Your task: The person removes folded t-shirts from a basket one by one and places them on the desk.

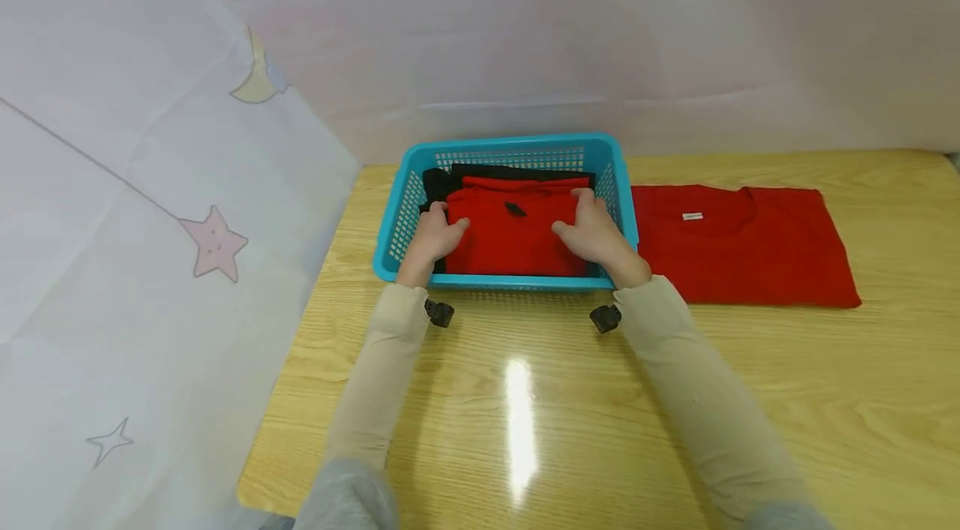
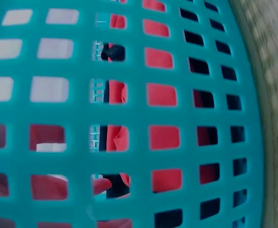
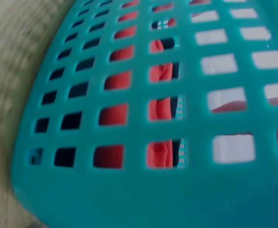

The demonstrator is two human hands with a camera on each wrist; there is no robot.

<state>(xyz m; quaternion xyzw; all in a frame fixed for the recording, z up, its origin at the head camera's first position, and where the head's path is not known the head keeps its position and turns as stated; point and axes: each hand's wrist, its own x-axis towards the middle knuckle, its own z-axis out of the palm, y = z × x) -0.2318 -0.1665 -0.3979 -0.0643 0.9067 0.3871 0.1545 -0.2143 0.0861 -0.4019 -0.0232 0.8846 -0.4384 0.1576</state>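
Observation:
A turquoise mesh basket (image 1: 510, 148) stands on the wooden table (image 1: 525, 397). Inside lies a folded red garment (image 1: 513, 238) on top of a black one (image 1: 438, 178). My left hand (image 1: 435, 234) grips the red garment's left edge, thumb on top. On its right part rests my right hand (image 1: 594, 230), fingers stretched flat toward the far edge. Both wrist views look through the basket wall (image 2: 81, 114) (image 3: 177, 190) at red cloth (image 2: 162, 95) (image 3: 115, 114); a fingertip (image 2: 103, 184) shows through the mesh.
A second folded red shirt (image 1: 742, 247) lies on the table just right of the basket. A pale sheet with star and moon prints (image 1: 150, 222) hangs at the left and behind. The table's near edge (image 1: 270, 505) is close to me.

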